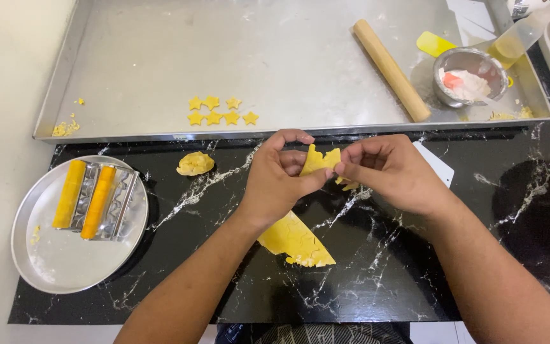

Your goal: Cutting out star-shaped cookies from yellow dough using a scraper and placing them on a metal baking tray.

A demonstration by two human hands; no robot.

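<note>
I had both hands raised just above the black marble counter (415, 267), my left hand (278, 181) and right hand (393, 172) together pinching a thin scrap of yellow dough (318, 160) between thumbs and fingertips. Below my left wrist lay the rolled dough sheet (297, 242), and a small dough ball (195, 164) sat near the steel tray (160, 51), where seven cut stars (221, 111) and a rolling pin (391, 69) rested
</note>
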